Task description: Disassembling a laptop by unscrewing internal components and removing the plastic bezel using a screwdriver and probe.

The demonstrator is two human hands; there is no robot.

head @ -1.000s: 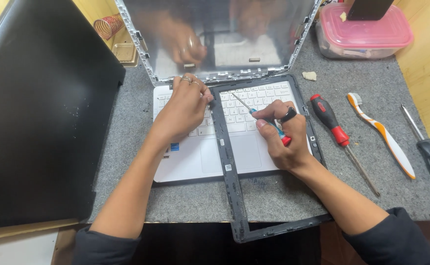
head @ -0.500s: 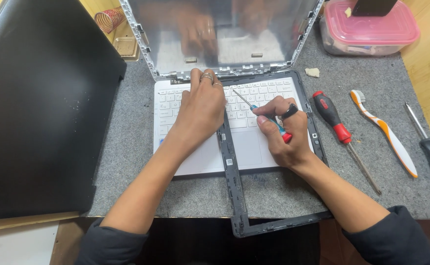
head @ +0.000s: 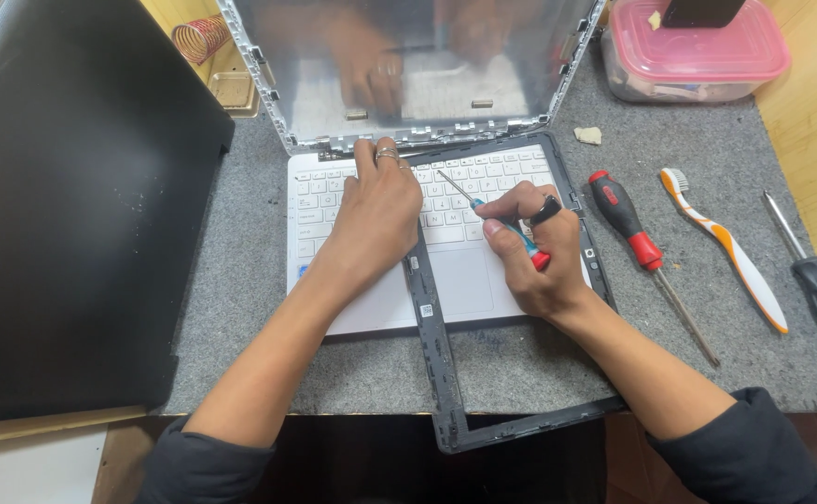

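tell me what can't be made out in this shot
Head view:
- Hinge area of the white laptop: covered by the left hand.
- Handle of the small blue and red screwdriver: mostly inside the right hand.
- Black plastic frame: near edge lost against the dark.

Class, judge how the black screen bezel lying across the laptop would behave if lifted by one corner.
The bezel is a thin, hollow plastic frame, so it would probably feel light and flex or twist. Its narrow strips look easy to crack if bent hard. Its lower end overhangs the table edge, so a nudge might tip it off.
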